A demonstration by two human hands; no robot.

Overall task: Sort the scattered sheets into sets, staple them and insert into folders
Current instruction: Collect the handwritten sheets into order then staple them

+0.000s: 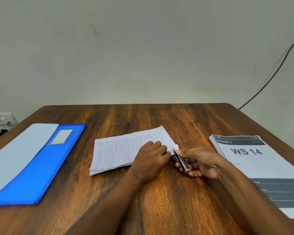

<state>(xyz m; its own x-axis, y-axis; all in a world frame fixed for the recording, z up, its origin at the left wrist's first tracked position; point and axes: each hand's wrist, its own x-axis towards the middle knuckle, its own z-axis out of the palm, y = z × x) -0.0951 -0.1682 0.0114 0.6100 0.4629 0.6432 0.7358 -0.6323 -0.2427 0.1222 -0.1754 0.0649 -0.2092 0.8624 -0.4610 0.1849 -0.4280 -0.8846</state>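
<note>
The right hand [200,161] is gripping a small metal stapler [181,159], fingers curled under its body and thumb lying along the top, its pale nose pointing at the near-right corner of the lined sheets [126,148]. The left hand [151,156] is pressing down on that same set, knuckles bent, fingertips pinning the paper just beside the stapler's mouth; it is not closing round anything that I can tell. The set is lying mid-table, handwritten and slightly fanned at its near edge. It looks light, thin and floppy, apt to slide out of register, so holding it flat near the corner being stapled seems wise. The wooden table [168,197] is glossy and probably slick. At left a blue folder [46,167], smooth plastic, is lying with a pale sheet [19,153] over it. At right a printed stack [248,153] marked WS 14 is waiting.
</note>
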